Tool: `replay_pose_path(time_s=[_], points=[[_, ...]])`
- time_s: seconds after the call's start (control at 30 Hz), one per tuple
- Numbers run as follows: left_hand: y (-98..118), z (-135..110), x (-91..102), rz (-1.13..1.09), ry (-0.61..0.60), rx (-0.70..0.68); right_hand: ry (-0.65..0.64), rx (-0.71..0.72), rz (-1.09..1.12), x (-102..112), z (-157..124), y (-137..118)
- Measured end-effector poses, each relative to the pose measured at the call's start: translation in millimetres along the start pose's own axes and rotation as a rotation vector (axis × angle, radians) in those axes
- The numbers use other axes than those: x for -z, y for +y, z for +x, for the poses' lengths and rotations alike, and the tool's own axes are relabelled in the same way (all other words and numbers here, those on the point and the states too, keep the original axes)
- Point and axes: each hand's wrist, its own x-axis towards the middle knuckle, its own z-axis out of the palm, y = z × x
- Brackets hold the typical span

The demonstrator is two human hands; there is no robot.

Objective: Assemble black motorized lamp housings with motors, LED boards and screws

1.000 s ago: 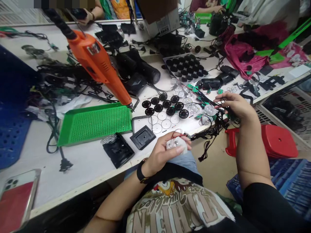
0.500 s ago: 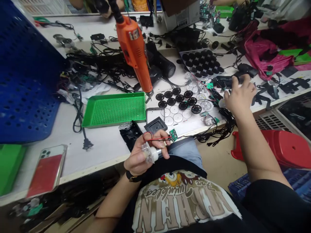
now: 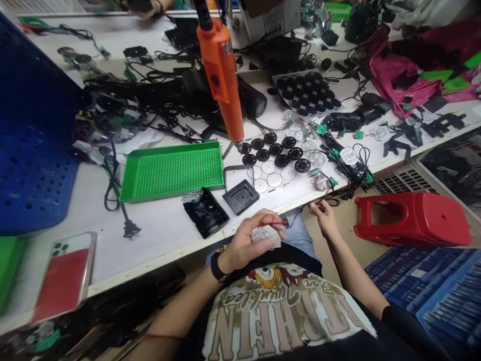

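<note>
Lens point(image 3: 264, 234) is pinched in the left hand point(image 3: 251, 241), before the tabletop point(image 3: 161, 225); the right hand point(image 3: 326, 219) is held beside the cables point(image 3: 352, 176), its grip unclear. Wire handling seems in hand; slack in the red wires point(image 3: 273, 222) is likely called for.

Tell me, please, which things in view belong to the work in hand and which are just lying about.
Seemingly in use:
- clear lens piece, held in the left hand
- red wires beside it
- black cables near the right hand

Probably just lying about:
- phone
- red stool
- pink bag
</note>
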Motion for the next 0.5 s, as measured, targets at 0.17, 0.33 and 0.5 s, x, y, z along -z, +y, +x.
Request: replay_pose_path(time_s=[0.17,0.33,0.5], points=[[-17,-1,-17.4,0.117,-0.099,0.185,-0.067,-0.042,0.092,37,10,5],[-32,7,-32.1,-0.167,-0.027,0.183,-0.194,-0.125,0.103,73,14,-3],[-29,21,-34.4,-0.117,0.052,0.138,-0.130,-0.085,-0.027,94,18,-14]])
